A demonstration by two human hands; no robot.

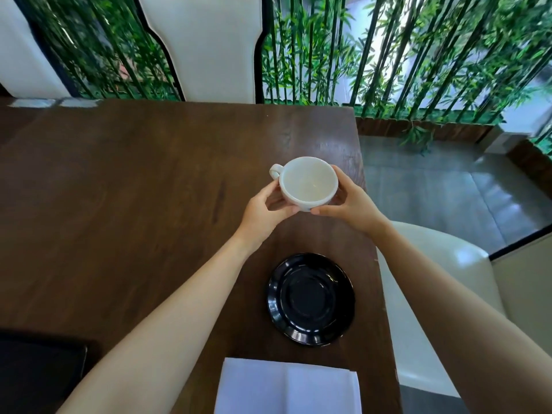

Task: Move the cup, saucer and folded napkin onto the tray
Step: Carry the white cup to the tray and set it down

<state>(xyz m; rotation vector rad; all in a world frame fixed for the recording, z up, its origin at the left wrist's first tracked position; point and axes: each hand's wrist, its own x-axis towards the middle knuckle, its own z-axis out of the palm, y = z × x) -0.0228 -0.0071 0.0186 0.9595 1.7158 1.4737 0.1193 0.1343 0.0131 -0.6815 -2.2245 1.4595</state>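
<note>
An empty white cup (pixel 307 180), handle pointing far-left, is held between both hands near the table's right edge. My left hand (pixel 265 210) grips its left side and my right hand (pixel 349 204) its right side. Whether the cup rests on the table or hangs just above it, I cannot tell. Nearer to me a glossy black saucer (pixel 310 300) lies on the wood with nothing on it. A folded white napkin (pixel 286 386) lies flat at the near edge, cut off by the frame. A dark flat object (pixel 38 372) at the bottom left may be the tray; only its corner shows.
The dark wooden table (pixel 134 189) ends at a right edge close to the cup. A white chair (pixel 433 294) stands at the right and another (pixel 209 49) at the far side. Green bamboo screens (pixel 418 55) stand behind.
</note>
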